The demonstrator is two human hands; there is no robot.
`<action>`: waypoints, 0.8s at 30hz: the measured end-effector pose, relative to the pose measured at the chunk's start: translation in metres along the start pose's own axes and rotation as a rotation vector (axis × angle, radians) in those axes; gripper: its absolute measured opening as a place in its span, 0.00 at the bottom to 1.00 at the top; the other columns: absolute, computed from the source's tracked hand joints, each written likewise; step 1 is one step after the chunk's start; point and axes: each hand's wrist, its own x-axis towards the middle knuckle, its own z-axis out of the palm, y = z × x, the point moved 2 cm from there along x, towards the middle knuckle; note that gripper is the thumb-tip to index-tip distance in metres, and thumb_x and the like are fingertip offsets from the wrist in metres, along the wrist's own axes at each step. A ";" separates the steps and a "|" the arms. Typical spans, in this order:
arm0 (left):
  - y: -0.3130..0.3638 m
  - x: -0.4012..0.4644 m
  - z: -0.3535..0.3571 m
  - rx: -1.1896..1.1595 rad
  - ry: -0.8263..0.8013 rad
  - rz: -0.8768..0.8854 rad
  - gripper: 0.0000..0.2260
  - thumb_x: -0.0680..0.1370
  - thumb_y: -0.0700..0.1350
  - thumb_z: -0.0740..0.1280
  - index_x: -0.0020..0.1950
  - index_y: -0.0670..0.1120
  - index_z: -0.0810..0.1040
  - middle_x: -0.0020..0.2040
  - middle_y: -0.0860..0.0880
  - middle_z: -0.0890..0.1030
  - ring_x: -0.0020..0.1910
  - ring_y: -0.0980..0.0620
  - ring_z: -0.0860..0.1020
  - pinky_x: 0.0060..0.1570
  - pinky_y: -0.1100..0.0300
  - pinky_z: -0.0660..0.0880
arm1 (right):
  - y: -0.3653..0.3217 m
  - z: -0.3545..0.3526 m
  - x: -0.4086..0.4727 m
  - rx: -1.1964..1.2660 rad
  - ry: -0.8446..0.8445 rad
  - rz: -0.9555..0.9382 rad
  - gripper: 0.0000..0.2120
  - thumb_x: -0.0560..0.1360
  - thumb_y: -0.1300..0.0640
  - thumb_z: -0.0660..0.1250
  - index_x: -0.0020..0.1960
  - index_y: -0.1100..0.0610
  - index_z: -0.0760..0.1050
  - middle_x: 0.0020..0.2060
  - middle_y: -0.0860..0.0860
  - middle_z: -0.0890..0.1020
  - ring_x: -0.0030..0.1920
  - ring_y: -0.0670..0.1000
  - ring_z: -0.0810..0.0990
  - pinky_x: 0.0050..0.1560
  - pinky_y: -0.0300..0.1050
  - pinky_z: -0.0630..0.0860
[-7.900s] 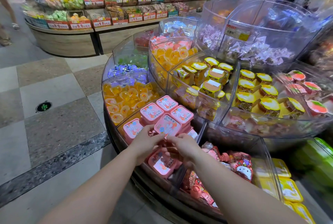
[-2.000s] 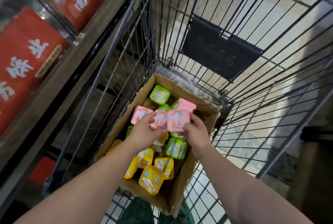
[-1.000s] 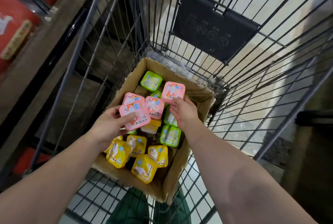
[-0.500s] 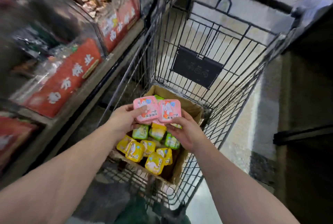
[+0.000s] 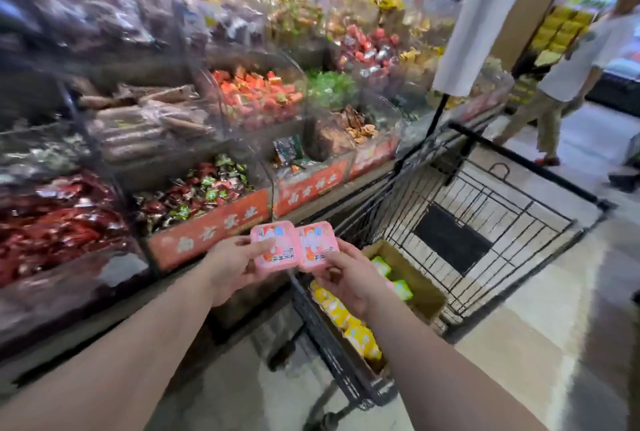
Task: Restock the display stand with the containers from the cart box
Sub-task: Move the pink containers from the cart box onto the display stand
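Your left hand (image 5: 230,266) pinches one pink container (image 5: 272,245). Your right hand (image 5: 348,278) pinches another pink container (image 5: 316,245), touching it, near the cart box (image 5: 420,280).

Two pink square containers (image 5: 294,246) side by side, held above cart box (image 5: 420,286)

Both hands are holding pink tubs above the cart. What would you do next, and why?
Probably carry them to the stand's pink-tub bin. The left hand and right hand each grip a pink tub, lifted clear of the box; that bin isn't in view.
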 end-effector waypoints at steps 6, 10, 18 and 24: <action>0.034 -0.103 -0.148 -0.139 0.262 0.164 0.17 0.72 0.42 0.74 0.58 0.39 0.76 0.49 0.41 0.85 0.47 0.44 0.83 0.52 0.46 0.80 | 0.011 0.168 -0.017 -0.146 -0.245 -0.032 0.13 0.76 0.64 0.66 0.59 0.56 0.74 0.41 0.58 0.84 0.35 0.53 0.81 0.33 0.40 0.77; 0.036 -0.183 -0.273 -0.218 0.430 0.246 0.11 0.74 0.41 0.71 0.54 0.38 0.78 0.46 0.40 0.84 0.35 0.49 0.84 0.32 0.56 0.81 | 0.053 0.311 -0.042 -0.187 -0.425 -0.020 0.09 0.77 0.65 0.64 0.56 0.57 0.76 0.33 0.54 0.84 0.28 0.49 0.81 0.30 0.41 0.78; 0.011 -0.364 -0.546 -0.255 0.834 0.330 0.04 0.75 0.43 0.70 0.46 0.44 0.79 0.39 0.46 0.81 0.30 0.53 0.78 0.29 0.61 0.77 | 0.204 0.623 -0.128 -0.163 -0.758 0.059 0.02 0.77 0.65 0.65 0.48 0.59 0.74 0.27 0.50 0.80 0.24 0.44 0.76 0.25 0.36 0.72; -0.001 -0.444 -0.682 -0.318 0.909 0.302 0.07 0.76 0.42 0.69 0.52 0.42 0.77 0.43 0.45 0.80 0.29 0.56 0.79 0.27 0.64 0.78 | 0.281 0.767 -0.172 -0.228 -0.845 0.050 0.03 0.75 0.64 0.67 0.49 0.59 0.77 0.35 0.55 0.78 0.30 0.50 0.72 0.26 0.37 0.69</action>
